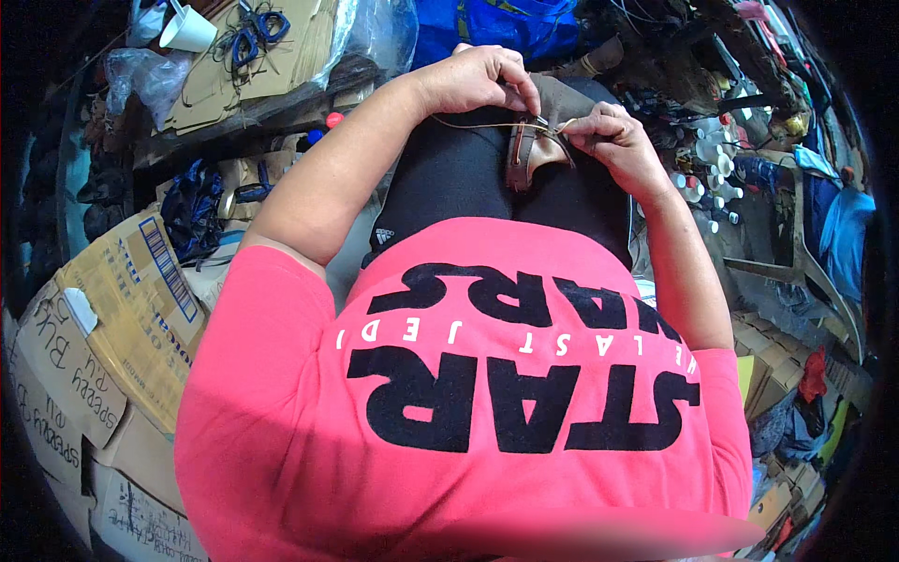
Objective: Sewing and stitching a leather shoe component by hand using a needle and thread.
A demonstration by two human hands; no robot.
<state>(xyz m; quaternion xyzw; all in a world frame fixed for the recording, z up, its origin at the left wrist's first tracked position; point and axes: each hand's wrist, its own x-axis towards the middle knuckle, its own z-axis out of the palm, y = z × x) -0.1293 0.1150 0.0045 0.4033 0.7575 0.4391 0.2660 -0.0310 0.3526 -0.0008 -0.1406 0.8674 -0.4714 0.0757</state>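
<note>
Across my dark-trousered thighs [449, 173] lies a brown leather piece with a tan inner side, which looks like a shoe upper [521, 161]. My left hand [482, 80] is above its far edge, thumb and fingers closed in a pinch; what they hold is too small to make out. A small metallic bit shows just below those fingertips. At the right of the leather, my right hand [613, 140] pinches a thin tan cord [478, 125]. The cord runs leftward over the leather and loops across my left thigh.
Brown cardboard sheets [220, 89] with blue-handled scissors [245, 42] and a white cup [189, 30] stand at far left. Cardboard boxes [131, 309] lie at left. A blue bag [496, 28] sits ahead. Several small white bottles [716, 155] and a wooden frame [810, 272] are at right.
</note>
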